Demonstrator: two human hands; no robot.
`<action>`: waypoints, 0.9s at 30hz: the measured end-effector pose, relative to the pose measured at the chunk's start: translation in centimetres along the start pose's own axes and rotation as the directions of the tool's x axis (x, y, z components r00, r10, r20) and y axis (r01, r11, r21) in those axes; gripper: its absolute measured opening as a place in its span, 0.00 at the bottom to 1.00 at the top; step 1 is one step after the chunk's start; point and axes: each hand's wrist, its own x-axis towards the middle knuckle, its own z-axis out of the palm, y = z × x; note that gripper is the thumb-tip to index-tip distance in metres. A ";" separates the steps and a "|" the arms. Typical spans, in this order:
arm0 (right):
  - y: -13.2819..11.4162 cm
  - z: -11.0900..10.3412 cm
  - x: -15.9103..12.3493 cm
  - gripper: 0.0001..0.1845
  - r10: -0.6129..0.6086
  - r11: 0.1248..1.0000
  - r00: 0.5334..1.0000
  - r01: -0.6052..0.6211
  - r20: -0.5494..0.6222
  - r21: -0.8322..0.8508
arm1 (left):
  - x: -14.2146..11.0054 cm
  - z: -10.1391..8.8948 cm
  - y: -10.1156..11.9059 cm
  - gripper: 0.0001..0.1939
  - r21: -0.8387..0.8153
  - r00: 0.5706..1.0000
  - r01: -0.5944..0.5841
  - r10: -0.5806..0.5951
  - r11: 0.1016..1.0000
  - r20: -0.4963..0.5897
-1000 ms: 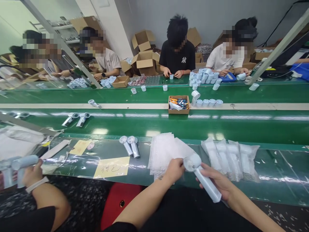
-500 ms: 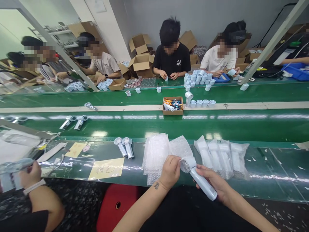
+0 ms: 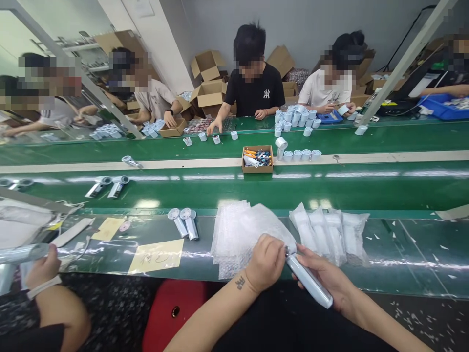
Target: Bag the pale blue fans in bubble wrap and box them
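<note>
A pale blue handheld fan [image 3: 310, 282] is tilted in front of me, its handle toward my lower right. My right hand [image 3: 324, 274] is closed around it near the neck. My left hand [image 3: 266, 261] is closed at the fan's head, gripping the edge of a clear bubble-wrap bag [image 3: 269, 222]. The bag's mouth lies against the fan head, which is mostly hidden by bag and fingers. Beneath and left of this bag lies a stack of flat bubble-wrap bags [image 3: 229, 239]. Several wrapped fans [image 3: 328, 234] lie in a row beyond my right hand.
Two unwrapped fans [image 3: 186, 224] lie left of the stack, by a yellow paper note [image 3: 156, 256]. Beyond runs a green conveyor [image 3: 205, 188], with a parts box [image 3: 257, 169] past it. A neighbour's hand [image 3: 44, 269] holds a fan at left. Co-workers sit opposite.
My left hand has moved slightly right and covers the fan's head, with the bag drawn over to it. Across the line, a co-worker's arm has reached out to the small white cups.
</note>
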 end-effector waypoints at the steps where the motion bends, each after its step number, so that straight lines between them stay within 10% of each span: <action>1: -0.2 -0.1 -0.2 0.30 0.024 1.000 1.000 -0.024 -0.002 0.015 | 0.0 -0.2 0.1 0.09 -0.008 0.993 -0.100 0.100 0.995 0.055; 4: -0.4 -0.1 -0.5 0.26 0.018 0.999 0.999 -0.016 -0.042 0.036 | -0.9 -0.9 0.1 0.13 -0.057 0.923 -0.287 0.292 0.956 0.252; 8: 1.0 0.0 0.8 0.14 -0.102 0.994 0.986 0.105 -0.134 0.012 | -2.0 -0.2 0.6 0.10 -0.038 0.969 0.039 -0.028 0.999 0.245; 11: 2.2 -0.6 2.1 0.14 -0.140 0.988 0.984 0.133 -0.107 -0.075 | -1.3 1.1 1.4 0.09 -0.148 0.920 0.172 -0.105 0.974 0.378; 17: 0.1 -3.3 -1.2 0.15 -0.353 0.758 0.935 0.314 0.046 -0.572 | 1.0 0.3 1.1 0.09 -0.272 0.600 0.793 -0.624 0.545 0.501; 20: -1.4 -4.6 -4.2 0.16 -0.314 0.790 0.943 0.323 0.109 -0.521 | 2.5 -1.5 2.2 0.09 -0.396 0.637 0.769 -0.556 0.502 0.534; 24: -0.6 -5.5 -4.3 0.23 -0.053 0.998 0.991 0.049 -0.123 -0.038 | 4.9 -1.2 5.6 0.10 -0.558 0.791 0.561 -0.200 0.611 0.578; 27: 0.5 -5.4 -2.5 0.18 0.009 0.998 1.000 -0.009 0.009 0.068 | 5.8 1.1 7.7 0.12 -0.688 0.735 0.420 0.223 0.592 0.640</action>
